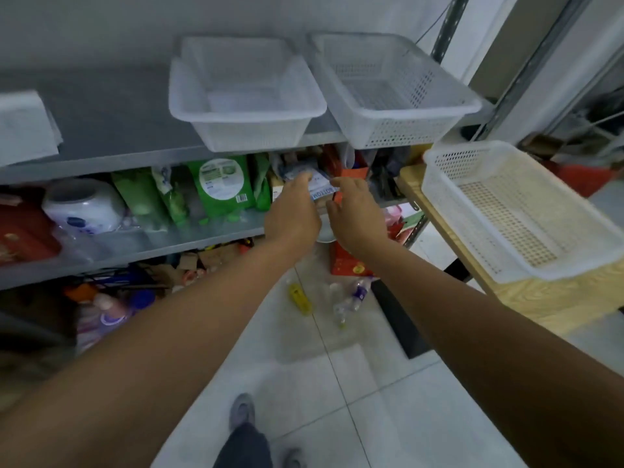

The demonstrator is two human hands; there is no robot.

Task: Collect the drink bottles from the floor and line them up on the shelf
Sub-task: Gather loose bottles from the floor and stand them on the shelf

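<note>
The left hand [292,214] and right hand [356,214] each pinch an end of the box [319,190] on the shelf [216,228] — best slide it back squarely to free the front. The bottles [353,298] lie on the floor [337,383] below — untouched.

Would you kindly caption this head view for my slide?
Left hand and right hand hold a blue-and-white box at the middle shelf; drink bottles lie on the floor.

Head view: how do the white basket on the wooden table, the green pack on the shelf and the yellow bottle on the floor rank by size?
Largest: white basket, also nearest the camera.
Then: green pack.
Smallest: yellow bottle.
</note>
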